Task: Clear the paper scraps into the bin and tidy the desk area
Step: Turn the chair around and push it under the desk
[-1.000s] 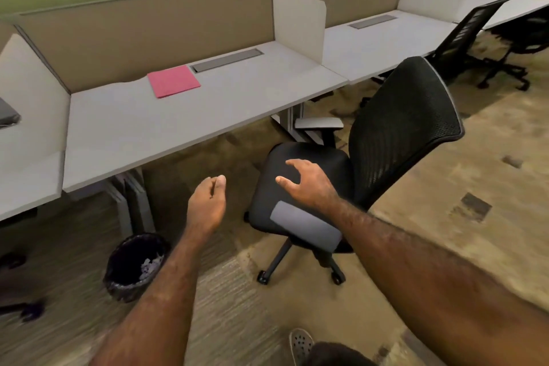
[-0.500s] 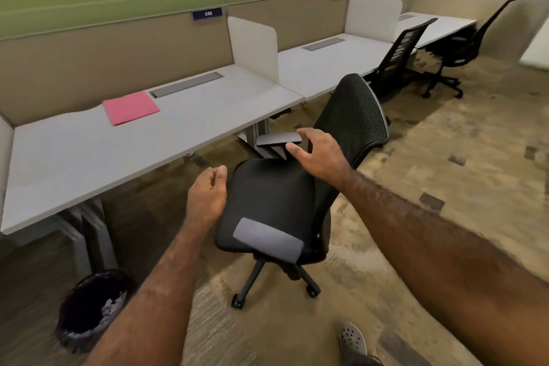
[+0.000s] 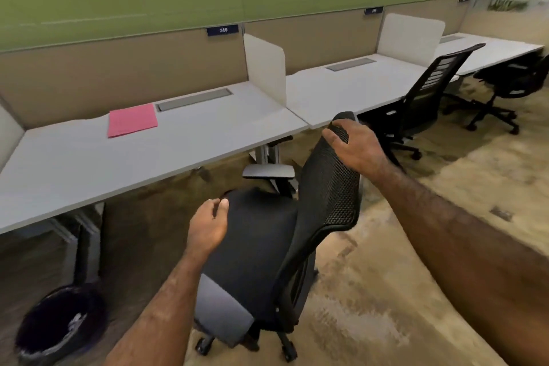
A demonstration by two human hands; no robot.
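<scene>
A black mesh office chair [image 3: 261, 249] stands on the carpet in front of the white desk [image 3: 89, 163], its backrest turned to the right. My right hand [image 3: 355, 148] grips the top edge of the backrest. My left hand [image 3: 208, 227] hovers loosely curled over the left edge of the seat and holds nothing. A black bin [image 3: 56, 324] with white paper scraps inside sits on the floor at the lower left, under the desk. A pink folder [image 3: 132, 120] lies flat on the desk near the back.
White dividers [image 3: 266, 68] separate the desk from its neighbours. Two more black chairs [image 3: 421, 98] stand at the desks to the right. Grey desk legs [image 3: 86, 246] rise just behind the bin. Open carpet lies to the right of the chair.
My right hand rose from over the seat to the top of the backrest and closed on it. The view swung right, so the bin slid to the lower left.
</scene>
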